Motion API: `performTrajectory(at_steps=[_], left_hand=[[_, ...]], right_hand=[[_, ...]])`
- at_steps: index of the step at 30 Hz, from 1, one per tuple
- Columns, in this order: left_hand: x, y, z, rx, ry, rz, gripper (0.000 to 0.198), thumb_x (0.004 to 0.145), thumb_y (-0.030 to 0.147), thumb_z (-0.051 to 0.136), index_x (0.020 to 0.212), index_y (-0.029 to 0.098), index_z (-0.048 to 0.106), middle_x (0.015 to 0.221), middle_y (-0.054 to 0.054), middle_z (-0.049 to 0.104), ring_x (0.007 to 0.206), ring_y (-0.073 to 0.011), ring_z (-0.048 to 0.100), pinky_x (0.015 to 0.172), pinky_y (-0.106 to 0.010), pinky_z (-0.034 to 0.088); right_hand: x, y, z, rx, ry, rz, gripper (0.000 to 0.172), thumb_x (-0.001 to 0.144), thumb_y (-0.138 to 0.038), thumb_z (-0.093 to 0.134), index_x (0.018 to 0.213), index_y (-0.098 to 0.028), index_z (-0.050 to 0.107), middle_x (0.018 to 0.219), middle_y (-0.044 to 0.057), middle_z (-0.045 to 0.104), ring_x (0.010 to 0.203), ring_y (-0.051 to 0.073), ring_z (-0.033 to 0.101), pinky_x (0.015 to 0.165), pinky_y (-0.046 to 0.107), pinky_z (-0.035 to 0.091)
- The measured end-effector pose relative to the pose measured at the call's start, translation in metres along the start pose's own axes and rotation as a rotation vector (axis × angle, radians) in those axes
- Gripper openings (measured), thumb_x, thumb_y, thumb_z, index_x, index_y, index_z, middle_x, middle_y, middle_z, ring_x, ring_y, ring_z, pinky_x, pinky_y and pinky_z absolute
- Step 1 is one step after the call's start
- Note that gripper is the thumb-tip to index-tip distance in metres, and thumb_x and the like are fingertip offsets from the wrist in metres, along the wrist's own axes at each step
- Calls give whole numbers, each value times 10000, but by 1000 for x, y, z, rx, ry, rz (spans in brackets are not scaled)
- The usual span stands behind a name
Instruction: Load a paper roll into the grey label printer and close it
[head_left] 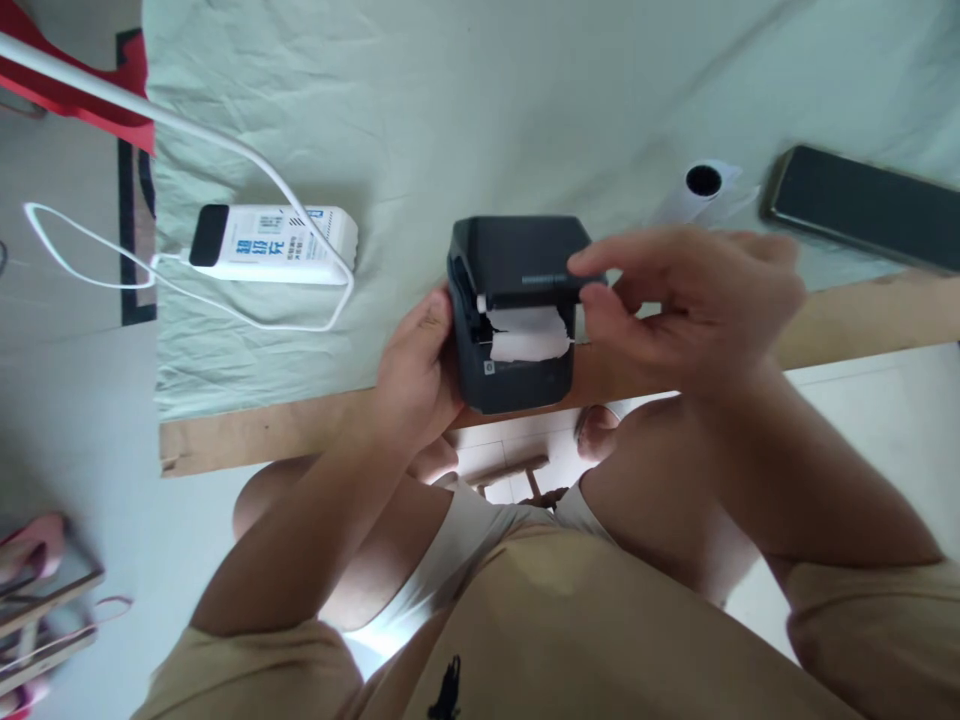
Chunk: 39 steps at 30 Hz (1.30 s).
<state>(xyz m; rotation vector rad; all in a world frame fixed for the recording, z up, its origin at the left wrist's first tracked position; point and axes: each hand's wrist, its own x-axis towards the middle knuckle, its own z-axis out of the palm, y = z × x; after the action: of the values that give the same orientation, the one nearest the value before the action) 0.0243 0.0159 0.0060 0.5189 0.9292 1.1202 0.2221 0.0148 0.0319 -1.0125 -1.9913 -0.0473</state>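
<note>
A small black thermal printer (517, 385) is held over the front edge of the table. Its lid (521, 250) stands partly raised, and white paper (529, 335) shows in the gap below it. My left hand (421, 365) is wrapped round the printer's left side; the fingertips underneath are hidden. On the right, my right hand (682, 305) pinches the lid's front corner between thumb and index finger. Beyond that hand, a white paper roll with a black core (703, 182) rests on the cloth, partly covered by the hand.
A white power bank (270, 245) with a looping white cable (217, 145) lies at left on the pale green cloth (420, 110). At right is a black phone (862, 205). The table's wooden edge (262, 430) runs along the front. Something red (112, 90) stands past the left edge.
</note>
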Motion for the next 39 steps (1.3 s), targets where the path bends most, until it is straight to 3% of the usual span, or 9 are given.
performTrajectory(at_steps=[4, 6, 10, 14, 18, 23, 28, 33, 39], left_hand=[[0, 0, 0, 40, 14, -1, 277, 1015, 341, 618, 819, 180, 727, 768, -4, 734, 677, -115, 681, 655, -207, 575], [0, 0, 0, 53, 23, -1, 251, 990, 380, 660, 849, 188, 740, 802, -9, 764, 737, -131, 719, 702, -220, 605], [-1, -1, -2, 68, -23, 20, 254, 936, 449, 731, 924, 197, 760, 860, -20, 802, 820, -160, 768, 698, -229, 620], [-3, 2, -4, 112, -169, -2, 377, 761, 459, 909, 959, 178, 756, 791, -3, 782, 637, -110, 714, 555, -175, 566], [-7, 8, -5, 230, -233, -24, 436, 761, 482, 903, 1001, 163, 727, 740, 0, 734, 547, -104, 655, 438, -189, 482], [-10, 11, -4, 226, -170, -33, 420, 745, 478, 908, 954, 169, 715, 748, -2, 735, 576, -116, 671, 493, -198, 528], [-8, 8, -2, 168, -115, -26, 343, 802, 452, 866, 941, 175, 718, 774, 2, 743, 591, -114, 672, 531, -208, 553], [-7, 6, -3, 150, -112, -16, 333, 811, 456, 860, 915, 173, 719, 782, 1, 748, 636, -121, 702, 582, -206, 576], [-9, 7, -5, 174, -94, -19, 340, 827, 438, 846, 1001, 171, 727, 849, -20, 773, 716, -153, 738, 660, -237, 607]], right_hand=[[5, -9, 6, 164, 125, 331, 100, 1004, -284, 590, 1037, -228, 666, 848, -34, 746, 710, 92, 742, 545, 206, 516], [8, -7, 10, 169, 93, 351, 106, 998, -297, 583, 1024, -217, 647, 993, -12, 766, 763, 89, 744, 556, 208, 515], [12, -2, 15, -65, -220, 249, 162, 965, -305, 542, 946, -252, 694, 876, -43, 771, 635, 92, 627, 565, 292, 395], [19, -3, 10, -182, -558, 282, 145, 917, -394, 623, 913, -276, 707, 782, -18, 734, 646, 142, 574, 549, 316, 255], [27, -8, 2, -150, -699, 355, 129, 823, -366, 701, 905, -275, 658, 629, -33, 584, 527, 114, 350, 537, 300, 190], [29, -5, -17, 410, -585, 553, 259, 736, -242, 718, 971, -263, 610, 832, -56, 706, 557, 84, 433, 533, 276, 280], [22, 22, -19, 911, -111, 888, 434, 694, -344, 657, 1112, -306, 543, 835, -66, 673, 532, 104, 508, 434, 264, 313], [7, 46, 5, 543, -139, 994, 242, 740, -346, 678, 928, -255, 556, 800, -12, 628, 613, 133, 581, 516, 288, 434], [-7, 46, 8, -6, -343, 591, 270, 830, -312, 751, 1074, -279, 640, 1076, 51, 691, 1021, 242, 669, 959, 450, 585]])
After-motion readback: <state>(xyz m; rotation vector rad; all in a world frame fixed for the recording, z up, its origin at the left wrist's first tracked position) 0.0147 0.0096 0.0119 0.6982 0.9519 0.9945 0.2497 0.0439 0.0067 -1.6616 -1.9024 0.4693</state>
